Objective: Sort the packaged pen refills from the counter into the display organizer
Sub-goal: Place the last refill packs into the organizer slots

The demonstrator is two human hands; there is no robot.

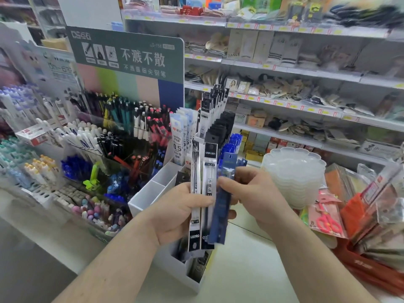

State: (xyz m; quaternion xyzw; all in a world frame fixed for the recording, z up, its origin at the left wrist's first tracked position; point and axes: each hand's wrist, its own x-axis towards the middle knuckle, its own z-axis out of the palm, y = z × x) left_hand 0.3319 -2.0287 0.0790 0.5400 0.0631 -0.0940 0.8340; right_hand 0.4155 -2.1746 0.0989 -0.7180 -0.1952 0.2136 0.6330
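My left hand (175,213) grips a fan of long black-and-white refill packs (203,171) upright in front of me. My right hand (255,193) pinches a dark blue refill pack (220,213) at the right side of that fan, its thumb on the pack's front. Directly behind and below the hands stands the white display organizer (153,189) with divided compartments. Its rear slots hold several upright refill packs (215,110) in white, black and blue; two front-left slots look bare.
A tiered pen display (98,136) with a green sign fills the left. A stack of clear scalloped trays (293,173) sits right of the organizer. Packaged scissors (328,221) and red packets lie at far right. Store shelves line the back.
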